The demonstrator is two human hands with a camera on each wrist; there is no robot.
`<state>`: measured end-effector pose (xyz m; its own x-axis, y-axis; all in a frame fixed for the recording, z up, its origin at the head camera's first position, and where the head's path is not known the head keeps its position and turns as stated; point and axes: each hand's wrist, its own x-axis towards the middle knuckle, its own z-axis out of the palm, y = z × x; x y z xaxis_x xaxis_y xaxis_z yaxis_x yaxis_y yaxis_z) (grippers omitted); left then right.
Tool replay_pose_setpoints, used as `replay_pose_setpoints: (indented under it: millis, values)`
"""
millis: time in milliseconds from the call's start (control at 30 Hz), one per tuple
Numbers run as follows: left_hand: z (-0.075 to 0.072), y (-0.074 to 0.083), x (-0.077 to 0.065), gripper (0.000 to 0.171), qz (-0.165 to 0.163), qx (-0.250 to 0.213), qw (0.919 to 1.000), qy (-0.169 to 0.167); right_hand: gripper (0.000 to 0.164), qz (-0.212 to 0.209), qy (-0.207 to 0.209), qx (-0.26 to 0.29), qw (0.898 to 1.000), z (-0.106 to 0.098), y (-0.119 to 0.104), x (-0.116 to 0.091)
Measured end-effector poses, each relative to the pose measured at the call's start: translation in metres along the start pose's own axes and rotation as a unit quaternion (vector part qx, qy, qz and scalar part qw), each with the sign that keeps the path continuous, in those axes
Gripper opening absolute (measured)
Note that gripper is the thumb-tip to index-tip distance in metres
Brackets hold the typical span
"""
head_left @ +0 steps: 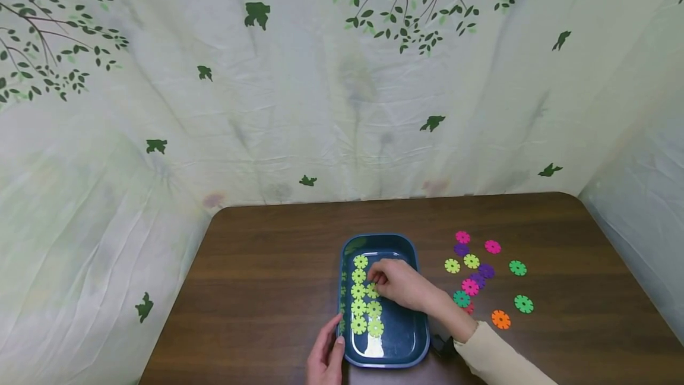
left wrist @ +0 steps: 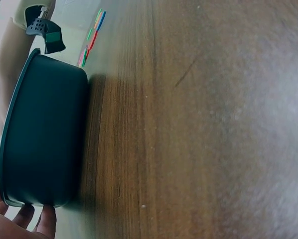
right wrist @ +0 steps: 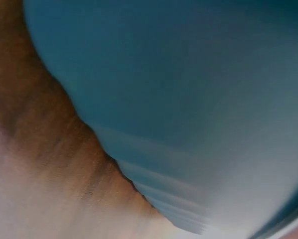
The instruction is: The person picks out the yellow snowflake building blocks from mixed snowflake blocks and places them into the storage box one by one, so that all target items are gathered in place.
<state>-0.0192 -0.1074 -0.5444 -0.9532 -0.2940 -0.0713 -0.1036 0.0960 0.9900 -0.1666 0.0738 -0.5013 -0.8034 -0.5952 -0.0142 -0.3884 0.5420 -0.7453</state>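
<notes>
A dark blue tray (head_left: 395,337) stands on the table, with yellow-green flower-shaped discs (head_left: 358,292) lined up in two columns along its left side. Over the tray, my right hand (head_left: 403,284) has its fingers bent down and pinches a yellow-green flower disc (head_left: 372,291) in the second column. My left hand (head_left: 326,352) holds the tray's left rim near the front corner. In the left wrist view, fingers (left wrist: 48,219) touch the tray's outer wall (left wrist: 47,129). The right wrist view is filled by the blurred blue tray wall (right wrist: 154,89); no fingertips show there.
Right of the tray lie loose flower discs: pink (head_left: 493,246), purple (head_left: 485,271), green (head_left: 523,303), orange (head_left: 500,319) and yellow-green (head_left: 452,265). The brown table (head_left: 256,290) meets a white leaf-printed cloth (head_left: 320,106) at the back.
</notes>
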Motion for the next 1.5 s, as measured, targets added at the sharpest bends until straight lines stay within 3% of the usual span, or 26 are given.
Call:
replay_pose_setpoints:
  millis: [367, 567, 700, 933, 1033, 1200, 1367, 1500]
  values:
    - [-0.001, -0.002, 0.000, 0.040, 0.023, -0.010, 0.9997, -0.003, 0.017, -0.009, 0.043, 0.060, 0.997, -0.002, -0.003, -0.023]
    - [0.000, -0.001, -0.001, 0.040, 0.016, -0.010, 0.9998, -0.003, 0.021, 0.003, 0.089, 0.093, 0.992, -0.004, -0.003, -0.039]
    - [0.000, 0.001, -0.001, 0.040, -0.001, -0.001, 1.0000, -0.002, 0.021, 0.022, 0.147, 0.142, 0.979, -0.004, 0.001, -0.050]
    - [-0.001, 0.004, 0.000, 0.040, -0.014, 0.012, 0.9998, -0.001, 0.024, 0.080, 0.245, 0.225, 0.940, -0.009, 0.015, -0.067]
    - [-0.001, 0.004, 0.000, 0.039, -0.013, 0.016, 0.9998, 0.000, 0.025, 0.086, 0.268, 0.236, 0.930, -0.014, 0.025, -0.073]
    - [-0.001, 0.004, 0.000, 0.038, -0.010, 0.019, 0.9998, -0.001, 0.026, 0.085, 0.279, 0.208, 0.934, -0.019, 0.047, -0.080]
    - [-0.001, 0.006, -0.001, 0.038, -0.017, 0.024, 0.9996, -0.003, 0.028, 0.082, 0.277, 0.147, 0.946, -0.025, 0.067, -0.086]
    - [-0.001, 0.007, -0.001, 0.037, -0.028, 0.033, 0.9990, -0.002, 0.033, 0.096, 0.250, 0.095, 0.959, -0.035, 0.077, -0.090]
